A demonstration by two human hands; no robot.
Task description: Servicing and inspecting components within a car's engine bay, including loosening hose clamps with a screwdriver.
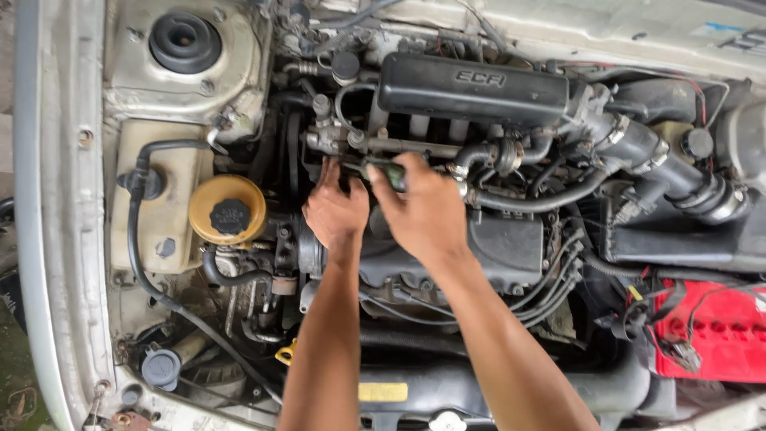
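Both my arms reach into an open car engine bay. My right hand (421, 209) grips a tool with a green handle (381, 169), held level and pointing left toward the metal fitting (331, 137) at the engine's left end. My left hand (335, 209) rests just left of it, fingers up against the underside of that fitting near the tool's tip. The tip itself is hidden behind my fingers. A black intake cover (472, 88) sits right above both hands.
A yellow reservoir with a black cap (227, 211) stands left of my hands, beside a cream coolant tank (163, 199). A strut mount (185, 41) is at top left. Black hoses (542, 199) and ignition leads run right toward a red battery (714, 331).
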